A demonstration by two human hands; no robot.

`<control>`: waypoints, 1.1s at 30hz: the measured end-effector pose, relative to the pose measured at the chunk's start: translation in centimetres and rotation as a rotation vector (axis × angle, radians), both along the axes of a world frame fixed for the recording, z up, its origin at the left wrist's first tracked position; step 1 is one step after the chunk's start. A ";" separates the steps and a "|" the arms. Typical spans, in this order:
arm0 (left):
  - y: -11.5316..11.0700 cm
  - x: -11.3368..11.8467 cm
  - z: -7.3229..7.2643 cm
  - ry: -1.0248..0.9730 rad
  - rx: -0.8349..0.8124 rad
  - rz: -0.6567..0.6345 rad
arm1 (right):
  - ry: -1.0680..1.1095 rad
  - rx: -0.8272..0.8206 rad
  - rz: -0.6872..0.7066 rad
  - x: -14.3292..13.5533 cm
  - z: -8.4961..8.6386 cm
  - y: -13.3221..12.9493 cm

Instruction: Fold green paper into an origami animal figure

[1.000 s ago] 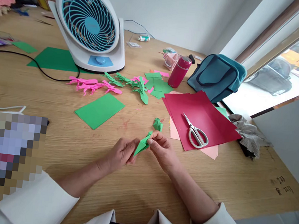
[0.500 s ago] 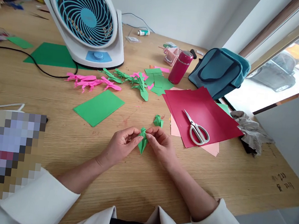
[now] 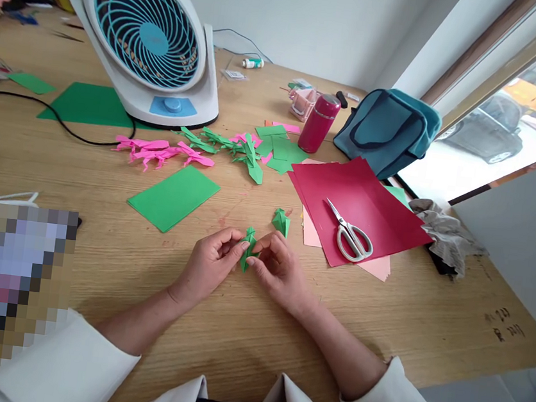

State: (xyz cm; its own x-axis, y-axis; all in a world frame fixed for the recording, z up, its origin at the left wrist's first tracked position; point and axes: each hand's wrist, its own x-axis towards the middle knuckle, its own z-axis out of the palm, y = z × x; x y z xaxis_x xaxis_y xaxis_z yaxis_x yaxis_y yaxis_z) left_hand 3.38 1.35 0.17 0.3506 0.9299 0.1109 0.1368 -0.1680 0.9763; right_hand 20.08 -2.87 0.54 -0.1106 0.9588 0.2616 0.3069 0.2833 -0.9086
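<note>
Between my hands is a small piece of folded green paper [image 3: 247, 250], narrow and pointed at its lower end. My left hand [image 3: 213, 260] pinches its left side between thumb and fingers. On the other side, my right hand [image 3: 284, 272] has its thumb and curled forefinger closed at the paper's right edge. Just beyond my right hand lies another folded green paper piece [image 3: 281, 222]. A stack of green paper sheets [image 3: 173, 198] lies to the far left of my hands. White-handled scissors [image 3: 352, 236] rest on red paper [image 3: 382, 214] at the right.
Folded pink paper figures [image 3: 157, 151] and green ones [image 3: 248, 160] lie behind the green stack. A white fan [image 3: 201, 106] stands at the back left. Toward the back right are a red flask [image 3: 319, 124] and a teal bag [image 3: 386, 134]. A black cord [image 3: 70, 129] crosses the left side.
The folded green paper has shifted slightly left and now looks narrower. My right hand's grip has moved down along its right edge. The whole view has shifted a little.
</note>
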 end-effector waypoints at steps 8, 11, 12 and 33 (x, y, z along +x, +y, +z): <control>0.1 -0.1 0.0 -0.035 -0.028 -0.016 | 0.299 -0.137 -0.049 0.0 -1.5 0.7; 0.1 0.0 0.0 -0.040 -0.031 -0.015 | 0.416 -0.187 -0.060 0.0 -1.4 0.9; 0.1 0.0 0.0 -0.040 -0.029 -0.015 | 0.439 -0.197 -0.068 0.0 -1.3 1.0; 0.1 -0.1 -0.1 0.012 0.190 -0.054 | 0.391 -0.310 -0.015 0.2 -0.5 1.0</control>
